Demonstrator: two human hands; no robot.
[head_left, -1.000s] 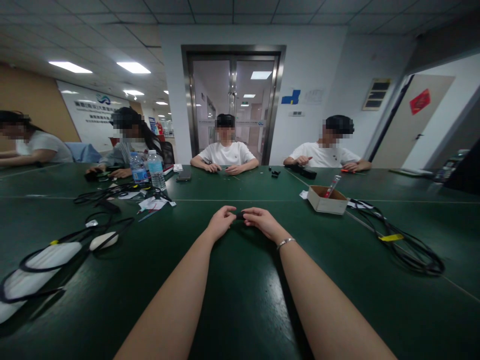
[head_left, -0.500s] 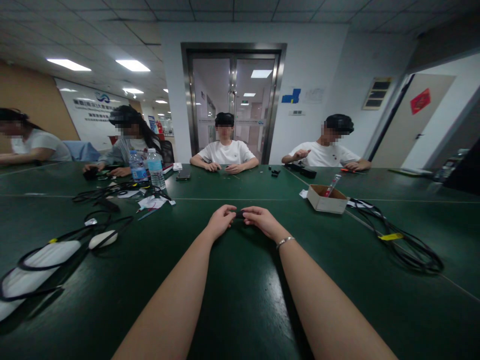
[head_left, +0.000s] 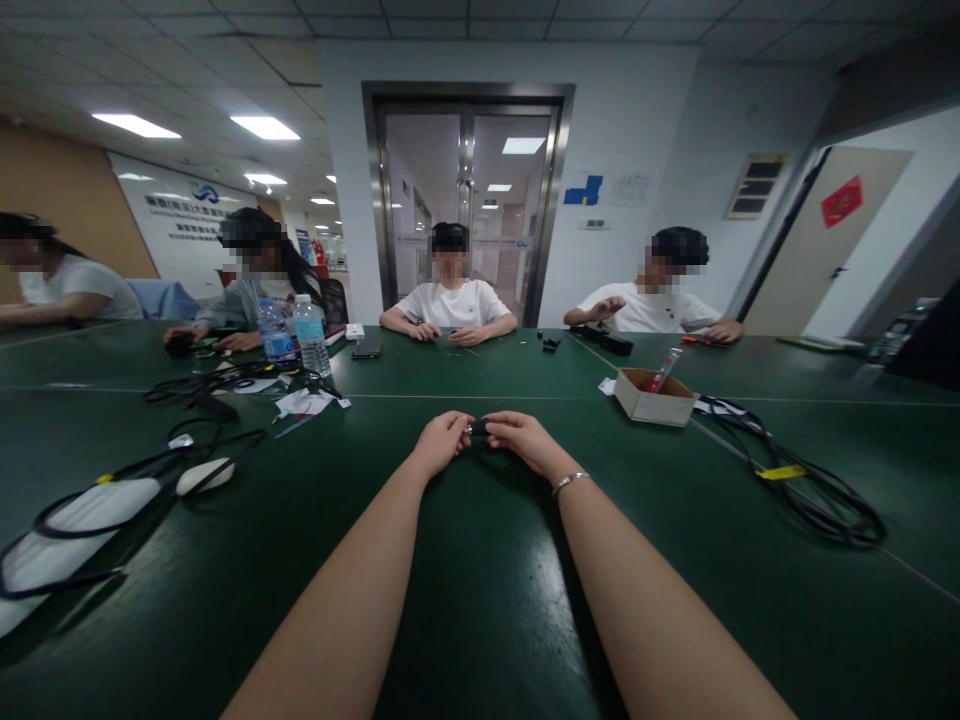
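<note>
Both bare hands met above the green tabletop (head_left: pixel 480 600), the arms stretched forward. Between them was a small black piece (head_left: pixel 478 427), held level or nearly so, with a bright spot at its left end. The right hand (head_left: pixel 527 440) had its grip closed, thumb and fingers pinching the dark end. The left hand (head_left: pixel 441 440) had its grip drawn together at the bright end, with little gap showing; how firmly it pressed could not be told.

As for progress, the piece was already picked up and in both hands, so the handling seemed under way rather than over: it was not set down, and neither hand had let go. Whether the bright end was a separate part, loose or joined, was too small to tell.

Nothing else was in either hand. A cardboard box (head_left: pixel 654 408) stood beyond the right hand, near a coiled black cable (head_left: pixel 832 512). On the left, well apart from the hands, lay scraps of paper (head_left: pixel 304 402), with two water bottles (head_left: pixel 311 340) upright behind them.
</note>
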